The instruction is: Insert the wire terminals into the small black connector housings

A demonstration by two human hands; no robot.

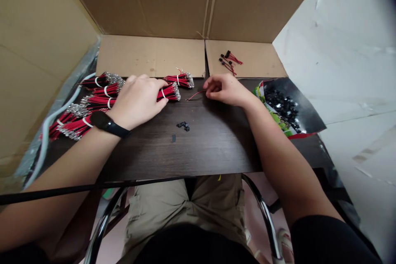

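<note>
A tied bundle of red and black wires [171, 91] with silvery ends lies under the fingers of my left hand [139, 98], its thumb and fingertips closed on it. Right of it, my right hand [227, 90] has its fingers curled together around one end of a thin red wire [197, 94], whose other end points left over the dark table. Another tied bundle [184, 80] sits just behind the one at my left hand. Small black connectors [184, 125] and a small dark strip [173, 138] lie on the table nearer to me.
More tied wire bundles [100, 101] are piled on the left beside a pale tube [46, 132]. Wires with black connectors [229, 62] rest on the cardboard [256, 55] at the back right. An opened bag [309, 117] of black parts stands at the right. Cardboard walls rise behind.
</note>
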